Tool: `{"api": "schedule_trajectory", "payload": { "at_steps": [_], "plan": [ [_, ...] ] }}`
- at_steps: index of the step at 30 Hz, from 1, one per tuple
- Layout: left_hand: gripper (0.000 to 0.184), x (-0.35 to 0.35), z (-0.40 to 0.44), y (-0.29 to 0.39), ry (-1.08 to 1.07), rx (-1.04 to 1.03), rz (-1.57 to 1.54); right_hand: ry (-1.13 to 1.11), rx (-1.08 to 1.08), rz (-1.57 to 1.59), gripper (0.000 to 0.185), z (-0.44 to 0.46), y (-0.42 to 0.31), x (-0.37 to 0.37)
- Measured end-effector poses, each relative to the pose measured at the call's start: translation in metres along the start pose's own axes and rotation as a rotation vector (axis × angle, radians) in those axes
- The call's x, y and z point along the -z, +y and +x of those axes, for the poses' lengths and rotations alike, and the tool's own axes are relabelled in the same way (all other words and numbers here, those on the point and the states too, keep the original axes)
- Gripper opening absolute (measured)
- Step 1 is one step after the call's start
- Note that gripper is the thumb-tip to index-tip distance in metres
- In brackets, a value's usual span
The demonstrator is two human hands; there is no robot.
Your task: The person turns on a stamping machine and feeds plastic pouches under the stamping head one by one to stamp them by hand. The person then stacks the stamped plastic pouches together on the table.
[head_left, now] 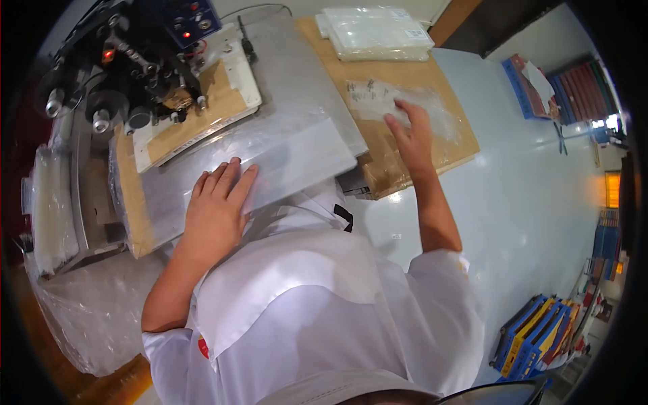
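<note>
My left hand point(219, 206) lies with its fingers spread on the near edge of a stack of clear plastic sheets or bags point(297, 158), on the metal worktop. Over the brown board at the right, my right hand point(412, 135) is held with thumb and forefinger apart and nothing between them. Just beyond its fingertips a clear printed plastic bag point(371, 91) lies flat on the board point(445, 131). Whether the fingertips touch the bag is unclear. Farther back on the same board sits a pile of packed clear bags point(378, 34).
A dark machine with rollers and a red light point(128, 67) stands at the upper left, beside a tan-covered plate point(202, 108). Plastic-wrapped material point(54, 202) is at the far left. Blue and yellow binders point(533, 337) stand at the lower right.
</note>
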State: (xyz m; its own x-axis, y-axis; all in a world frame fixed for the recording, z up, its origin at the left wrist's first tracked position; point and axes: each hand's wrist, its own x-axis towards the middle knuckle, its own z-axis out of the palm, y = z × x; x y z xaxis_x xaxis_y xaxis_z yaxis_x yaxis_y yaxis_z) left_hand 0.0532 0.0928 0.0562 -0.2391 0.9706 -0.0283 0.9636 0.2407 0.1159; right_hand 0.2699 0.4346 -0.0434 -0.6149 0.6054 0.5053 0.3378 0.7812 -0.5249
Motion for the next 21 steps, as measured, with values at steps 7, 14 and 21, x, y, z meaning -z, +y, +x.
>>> {"api": "schedule_trajectory", "payload": {
  "at_steps": [7, 14, 21],
  "plan": [
    [0.062, 0.057, 0.006, 0.003, 0.075, 0.125, -0.467, -0.446, -0.522, 1.097, 0.057, -0.037, -0.136, 0.011],
    [0.079, 0.027, 0.008, 0.040, 0.438, -0.149, -0.556, -0.283, -0.213, 1.232, 0.096, -0.002, -0.232, -0.020],
    [0.049, 0.045, -0.062, -0.038, 0.015, 0.137, -0.568, -0.489, 0.598, 0.029, 0.087, 0.053, -0.255, -0.003]
  ]
}}
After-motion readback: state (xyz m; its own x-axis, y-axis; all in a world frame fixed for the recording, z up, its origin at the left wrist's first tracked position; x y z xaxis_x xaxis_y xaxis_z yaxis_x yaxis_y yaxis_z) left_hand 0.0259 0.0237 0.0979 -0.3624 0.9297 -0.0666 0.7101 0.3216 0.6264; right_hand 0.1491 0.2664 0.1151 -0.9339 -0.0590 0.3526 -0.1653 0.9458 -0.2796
